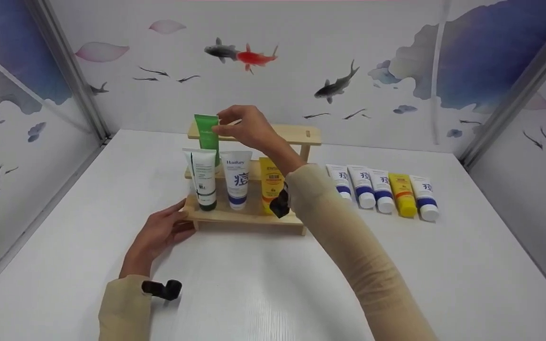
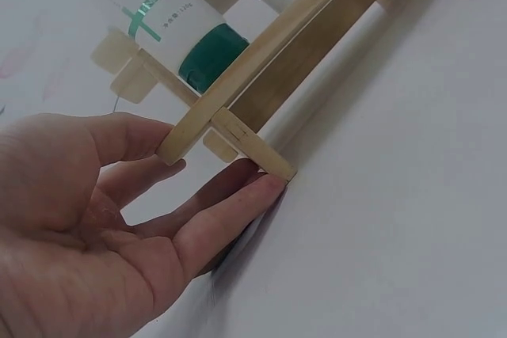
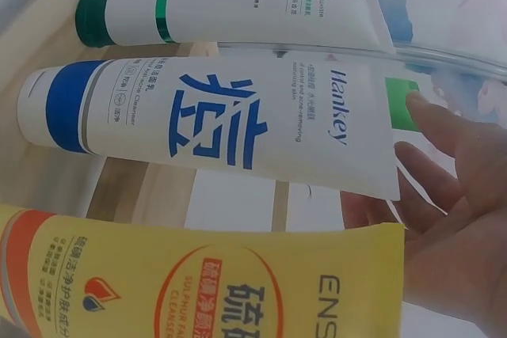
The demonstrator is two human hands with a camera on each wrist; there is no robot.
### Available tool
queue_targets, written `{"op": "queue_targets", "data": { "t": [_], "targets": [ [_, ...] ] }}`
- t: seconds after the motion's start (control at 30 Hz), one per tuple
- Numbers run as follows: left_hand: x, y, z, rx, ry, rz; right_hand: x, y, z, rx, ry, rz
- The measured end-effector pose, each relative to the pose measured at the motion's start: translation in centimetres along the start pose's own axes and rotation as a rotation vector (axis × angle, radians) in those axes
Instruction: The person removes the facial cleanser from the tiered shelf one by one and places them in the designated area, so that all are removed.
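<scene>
A wooden tiered rack point(image 1: 249, 218) holds three upright tubes on its front tier: a white one with a dark green cap point(image 1: 204, 177), a white and blue one point(image 1: 237, 177) and a yellow one point(image 1: 270, 182). Behind them stands a green tube point(image 1: 206, 130), its upper edge pinched by my right hand point(image 1: 249, 127). In the right wrist view only a green corner point(image 3: 402, 104) shows beside the fingers of the right hand point(image 3: 459, 187). My left hand point(image 1: 161, 232) grips the rack's left front end; in the left wrist view, thumb and fingers of that hand point(image 2: 119, 219) touch the wood point(image 2: 253, 144).
Right of the rack, several tubes lie in a row on the white table point(image 1: 235, 284), mostly white and blue point(image 1: 383, 189) with one yellow point(image 1: 402, 194) among them. Printed white panels point(image 1: 292, 42) stand behind and at both sides.
</scene>
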State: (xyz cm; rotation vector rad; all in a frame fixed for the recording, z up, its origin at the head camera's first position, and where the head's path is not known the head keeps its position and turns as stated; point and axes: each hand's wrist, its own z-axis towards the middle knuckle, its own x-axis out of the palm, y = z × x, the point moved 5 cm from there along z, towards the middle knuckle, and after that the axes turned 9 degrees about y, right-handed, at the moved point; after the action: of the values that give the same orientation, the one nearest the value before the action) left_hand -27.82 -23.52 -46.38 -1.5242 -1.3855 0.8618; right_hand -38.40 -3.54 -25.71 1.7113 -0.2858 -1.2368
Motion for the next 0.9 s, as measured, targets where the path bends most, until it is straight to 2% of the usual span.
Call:
{"op": "queue_targets", "data": {
  "t": [0.4, 0.6, 0.9],
  "targets": [
    [0.0, 0.1, -0.1, 0.005, 0.003, -0.024, 0.8, 0.3, 0.8, 0.006, -0.04, -0.004],
    [0.2, 0.0, -0.1, 0.013, 0.012, -0.029, -0.2, 0.2, -0.3, -0.032, -0.092, 0.008],
    [0.1, -0.3, -0.3, 0.003, 0.017, -0.026, -3.0, -0.4, -3.1, -0.134, -0.172, 0.149]
  ]
}}
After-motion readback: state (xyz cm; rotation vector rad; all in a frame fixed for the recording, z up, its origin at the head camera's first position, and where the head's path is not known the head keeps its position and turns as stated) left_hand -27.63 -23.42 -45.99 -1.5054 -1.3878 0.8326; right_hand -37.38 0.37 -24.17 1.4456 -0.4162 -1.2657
